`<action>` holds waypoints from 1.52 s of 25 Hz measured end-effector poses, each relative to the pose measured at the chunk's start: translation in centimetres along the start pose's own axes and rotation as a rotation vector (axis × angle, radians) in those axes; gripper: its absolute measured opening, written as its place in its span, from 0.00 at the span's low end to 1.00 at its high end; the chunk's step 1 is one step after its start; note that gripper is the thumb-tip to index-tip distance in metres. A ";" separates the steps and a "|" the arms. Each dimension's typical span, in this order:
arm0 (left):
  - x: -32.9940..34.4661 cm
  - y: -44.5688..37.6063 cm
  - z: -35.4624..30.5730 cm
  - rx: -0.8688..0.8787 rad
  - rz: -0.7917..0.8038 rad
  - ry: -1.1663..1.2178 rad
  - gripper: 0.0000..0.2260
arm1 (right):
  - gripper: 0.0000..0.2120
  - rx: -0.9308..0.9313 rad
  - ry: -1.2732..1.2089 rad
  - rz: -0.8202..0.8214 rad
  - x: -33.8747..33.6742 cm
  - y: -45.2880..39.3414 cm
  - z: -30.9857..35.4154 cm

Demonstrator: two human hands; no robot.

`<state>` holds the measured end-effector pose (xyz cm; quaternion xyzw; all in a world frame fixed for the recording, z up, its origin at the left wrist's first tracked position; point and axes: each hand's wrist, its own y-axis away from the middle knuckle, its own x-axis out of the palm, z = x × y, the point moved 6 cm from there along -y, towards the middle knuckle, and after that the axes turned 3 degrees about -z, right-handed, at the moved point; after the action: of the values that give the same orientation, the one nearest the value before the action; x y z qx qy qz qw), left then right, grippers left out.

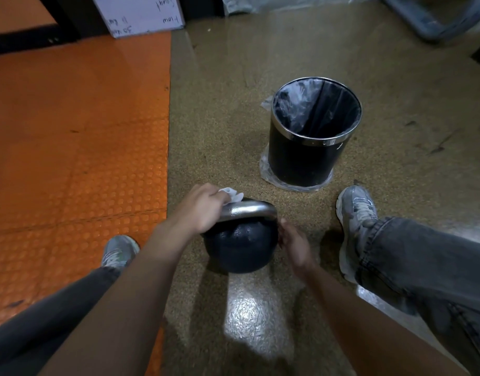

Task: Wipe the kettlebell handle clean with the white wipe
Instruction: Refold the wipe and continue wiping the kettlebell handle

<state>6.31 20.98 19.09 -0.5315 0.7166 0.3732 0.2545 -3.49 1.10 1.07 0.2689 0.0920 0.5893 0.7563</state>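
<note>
A black kettlebell [240, 246] with a silver handle [247, 210] stands on the speckled floor between my feet. My left hand [200, 210] wraps the handle's left end and presses a white wipe [232, 195] against it; the crumpled wipe sticks out past my fingers. My right hand [294, 244] rests against the kettlebell's right side, just below the handle's right corner, fingers curled on the ball.
A black waste bin [313, 147] with a chrome rim and a clear liner stands beyond the kettlebell, to the right. An orange studded mat [78, 147] covers the floor on the left. My shoes [356, 210] flank the kettlebell. A whiteboard [141, 14] leans at the back.
</note>
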 end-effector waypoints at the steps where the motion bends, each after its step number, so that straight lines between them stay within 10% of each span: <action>1: -0.3 0.0 0.7 -0.010 0.007 -0.008 0.17 | 0.19 -0.001 0.011 0.006 0.1 0.1 0.1; 38: 0.8 0.8 -1.3 0.142 0.050 -0.131 0.17 | 0.16 -0.047 0.000 -0.035 0.1 -0.1 -0.9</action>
<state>5.34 19.62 19.46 -0.4685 0.7360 0.3618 0.3286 -3.74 1.46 0.28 0.2492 0.0829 0.5779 0.7726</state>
